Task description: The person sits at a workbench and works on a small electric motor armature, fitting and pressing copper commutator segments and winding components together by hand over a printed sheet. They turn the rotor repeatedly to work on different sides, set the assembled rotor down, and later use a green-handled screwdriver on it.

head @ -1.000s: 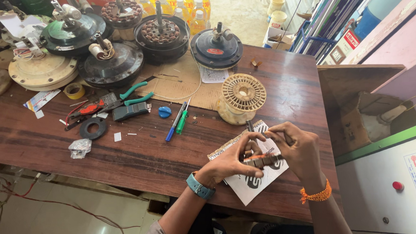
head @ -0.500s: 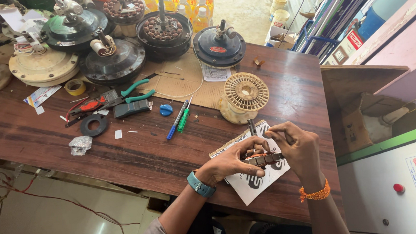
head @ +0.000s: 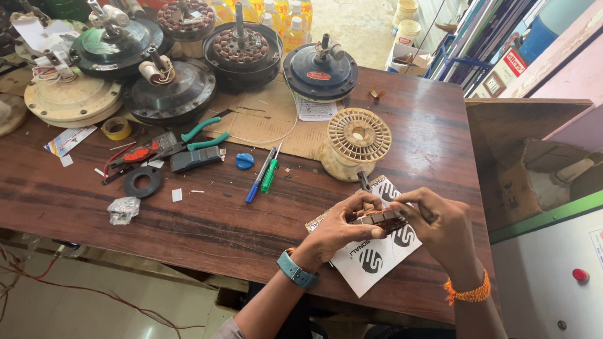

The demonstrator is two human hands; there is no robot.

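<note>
head view: both hands meet at the near right edge of the wooden surface (head: pixel 201 223). left hand (head: pixel 335 229) has its fingers curled narrow around the near side of a small brown laminated metal core (head: pixel 380 218), thumb on top. right hand (head: pixel 438 221) pinches the same core from the far side, fingers closed on it. the core sits between the two hands, just above a white printed sheet (head: pixel 375 258) lying flat on the surface. a dark thin tool shaft (head: pixel 364 181) sticks out past the fingers toward the far side; can't tell which hand grips it. blue watch (head: pixel 296 269) on the left wrist, orange thread band (head: pixel 467 293) on the right wrist.

just beyond the hands: a cream plastic spool (head: pixel 355 139), lying flat, touching a cardboard sheet (head: pixel 264 120). left of it, a blue pen (head: pixel 257 179) and a green pen (head: pixel 269 174) side by side, near a small blue cap (head: pixel 245 161). further left: green-handled pliers (head: pixel 200 133), a black ring (head: pixel 142 182), a roll of yellow tape (head: pixel 116 128), a crumpled clear bag (head: pixel 123 210).

far edge: several round fan motor housings (head: pixel 174 93), one black one (head: pixel 320 72) nearest the spool. yellow bottles (head: pixel 272 6) behind them.

right of the surface: a grey machine panel (head: pixel 582 272) with a green and a red button.
</note>
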